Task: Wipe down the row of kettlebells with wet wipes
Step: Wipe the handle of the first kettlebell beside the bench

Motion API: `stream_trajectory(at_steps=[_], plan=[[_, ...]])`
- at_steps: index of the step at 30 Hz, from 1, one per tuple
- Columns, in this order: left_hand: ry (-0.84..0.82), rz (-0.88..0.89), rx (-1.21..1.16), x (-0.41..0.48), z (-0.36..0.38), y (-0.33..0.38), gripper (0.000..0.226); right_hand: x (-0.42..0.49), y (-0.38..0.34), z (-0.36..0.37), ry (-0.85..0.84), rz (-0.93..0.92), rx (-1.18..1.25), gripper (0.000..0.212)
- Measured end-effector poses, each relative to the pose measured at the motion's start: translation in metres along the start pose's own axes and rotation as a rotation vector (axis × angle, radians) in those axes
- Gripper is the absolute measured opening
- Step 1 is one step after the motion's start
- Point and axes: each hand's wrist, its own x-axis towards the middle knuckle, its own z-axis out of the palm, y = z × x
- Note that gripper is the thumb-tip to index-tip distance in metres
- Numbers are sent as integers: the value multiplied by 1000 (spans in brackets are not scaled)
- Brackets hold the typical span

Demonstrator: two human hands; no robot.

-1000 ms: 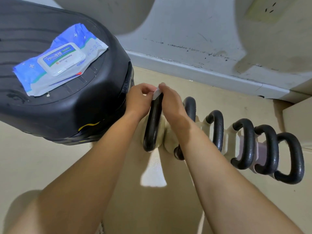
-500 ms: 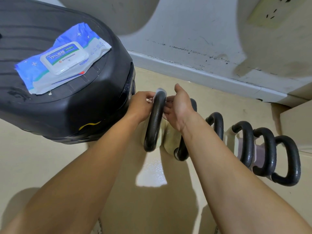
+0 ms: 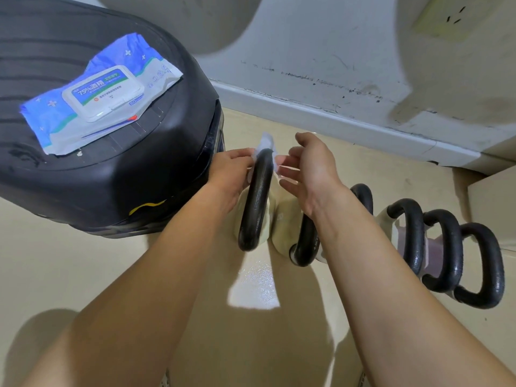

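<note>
Draping the top of the leftmost kettlebell handle (image 3: 257, 208), the wet wipe (image 3: 265, 142) sat pinched by the left hand (image 3: 227, 174). The right hand (image 3: 312, 174) hovered just beside it, fingers loose and apart. More kettlebells (image 3: 494, 263) lined the floor (image 3: 83, 275) rightward; the wipes pack (image 3: 100, 93) lay on a black case (image 3: 139, 174).

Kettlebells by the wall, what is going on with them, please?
A person is wiping the leftmost kettlebell. A white wet wipe lies over the top of its black handle; the left hand pinches it and the right hand is open beside it. The wipes pack lies on a black case at left. The other kettlebells wait at right.
</note>
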Motion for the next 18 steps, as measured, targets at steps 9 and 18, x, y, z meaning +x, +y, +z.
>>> stream_trajectory(at_steps=[9, 18], plan=[[-45, -219, -51, -8, 9, 37, 32, -2, 5, 21, -144, 105, 8, 54], [-92, -164, 156, -14, 0, 47, 52, -16, 9, 7, -88, 118, 283, 55]])
